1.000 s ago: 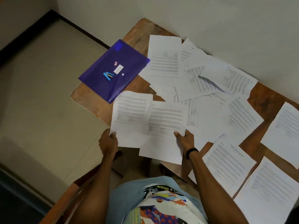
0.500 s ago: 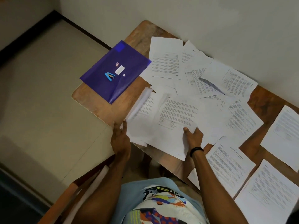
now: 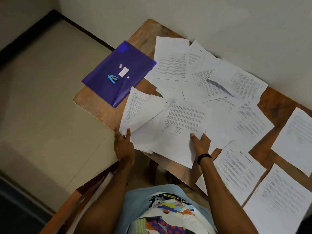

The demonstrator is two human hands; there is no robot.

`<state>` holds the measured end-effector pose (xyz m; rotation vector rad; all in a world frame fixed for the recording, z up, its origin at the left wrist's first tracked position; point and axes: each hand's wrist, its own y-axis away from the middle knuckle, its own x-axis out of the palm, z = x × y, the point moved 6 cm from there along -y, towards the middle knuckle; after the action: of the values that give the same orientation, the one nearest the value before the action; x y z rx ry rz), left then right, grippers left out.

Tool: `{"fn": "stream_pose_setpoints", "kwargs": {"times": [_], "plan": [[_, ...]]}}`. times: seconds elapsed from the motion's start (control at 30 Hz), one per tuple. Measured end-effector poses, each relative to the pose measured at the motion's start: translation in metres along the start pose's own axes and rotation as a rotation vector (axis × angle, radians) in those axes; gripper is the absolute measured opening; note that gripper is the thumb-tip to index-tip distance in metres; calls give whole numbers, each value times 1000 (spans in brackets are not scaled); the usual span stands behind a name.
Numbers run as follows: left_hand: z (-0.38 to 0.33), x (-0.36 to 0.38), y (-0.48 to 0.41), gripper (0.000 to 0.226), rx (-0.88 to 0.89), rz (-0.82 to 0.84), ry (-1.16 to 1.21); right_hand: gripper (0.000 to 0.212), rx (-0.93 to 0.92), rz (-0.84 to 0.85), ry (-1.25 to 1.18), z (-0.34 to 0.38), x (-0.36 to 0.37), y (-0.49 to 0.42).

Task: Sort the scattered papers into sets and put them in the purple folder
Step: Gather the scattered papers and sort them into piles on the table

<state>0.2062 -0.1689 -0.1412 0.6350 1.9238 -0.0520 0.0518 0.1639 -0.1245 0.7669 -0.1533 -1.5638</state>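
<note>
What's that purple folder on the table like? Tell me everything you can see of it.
The purple folder looks like thin, glossy plastic. It lies flat, at an angle, near the table's left end, with one edge by the table's rim. It has a white snap button and a white label. A small blue stapler and a tiny pink item rest on it. Its right corner meets a sheet of paper.

A plain study or office corner, in a home or a small workroom; which one cannot be told. A worn wooden counter [image 3: 104,108] stands against a bare white wall [image 3: 219,17], over a pale tiled floor [image 3: 50,98] edged with dark skirting [image 3: 84,29]. Desk work covers it: printed papers [image 3: 172,65], a purple folder [image 3: 131,59], a small blue stapler [image 3: 112,79] — and a wooden chair [image 3: 67,208] sits at its near edge.
</note>
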Motion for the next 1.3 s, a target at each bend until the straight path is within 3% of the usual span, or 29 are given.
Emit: {"fn": "stream_pose_setpoints", "kwargs": {"times": [0.1,0.17,0.2,0.23,0.37,0.53,0.6,0.7,0.77,0.83,0.97,1.17,1.3], "plan": [[-4,-7,4,68,-4,-48,15,38,4,3,-10,-1,-1,0],[-7,-7,14,63,-54,76,339,39,14,3,-14,-2,-2,1],[-3,-10,15,59,-85,59,333,38,17,7,-17,-1,-2,1],[-3,-11,14,58,-98,60,228,38,18,17,-25,0,-2,3],[-21,-8,10,77,161,30,-213,35,24,88,-114,4,-2,9],[-59,-21,15,72,177,-24,-115,43,38,316,-251,7,-6,12],[-77,-10,15,60,226,109,5,48,56,414,-317,7,-8,15],[-102,11,25,55,100,542,407,50,113,519,-412,7,-10,25],[-118,18,40,58,-38,798,607,46,65,433,-250,8,-15,32],[-126,25,47,43,-22,862,619,44,4,316,4,4,-21,33],[-140,36,60,37,203,806,447,46,61,257,15,-10,-35,35],[-170,21,81,36,307,660,466,38,40,199,42,-25,-52,31],[-189,26,93,44,301,679,475,38,12,128,-46,-25,-69,40]]}}
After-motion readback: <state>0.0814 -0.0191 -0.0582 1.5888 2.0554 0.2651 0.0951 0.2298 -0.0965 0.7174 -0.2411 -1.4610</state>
